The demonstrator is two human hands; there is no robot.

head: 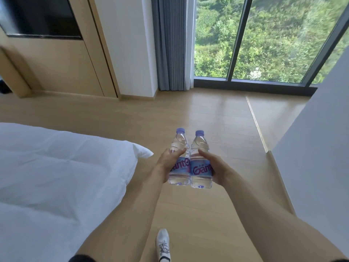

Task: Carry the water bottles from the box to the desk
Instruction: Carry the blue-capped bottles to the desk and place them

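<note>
1. Shoe [163,244]: white, laced, on the wood floor [217,120] at the bottom edge of the view, toe forward. Judged to be a mid-stride step, consistent with carrying.

2. Forearms: both bare, reaching forward and converging at the middle of the view, so the two loads meet in front of the body.

3. Left hand [166,163]: curled round the left bottle [179,159] at label height, thumb laid across the upper body. Gripped at the waist, likely for balance.

4. Right hand [215,167]: curled round the right bottle [200,163] the same way, thumb across the shoulder of the bottle.

5. Placement of the bottles: held in the air above the floor, upright with a slight forward tilt, sides touching. Pressing them together probably steadies the pair during the walk.

6. Appearance of the bottles: clear ribbed plastic, full or nearly full of water, violet-blue screw caps on, pale blue labels with purple-pink lettering. Matching pair, seemingly unopened, though the seals are too small to tell.

7. Bed [56,176]: white duvet, to the left, its corner near the left hand but apart from it.

8. Window [264,38]: floor-to-ceiling, dark-framed, green hillside outside; grey curtain [170,44] drawn to its left.

9. Not in view: box and counter. Judged stage: transit between them.
</note>
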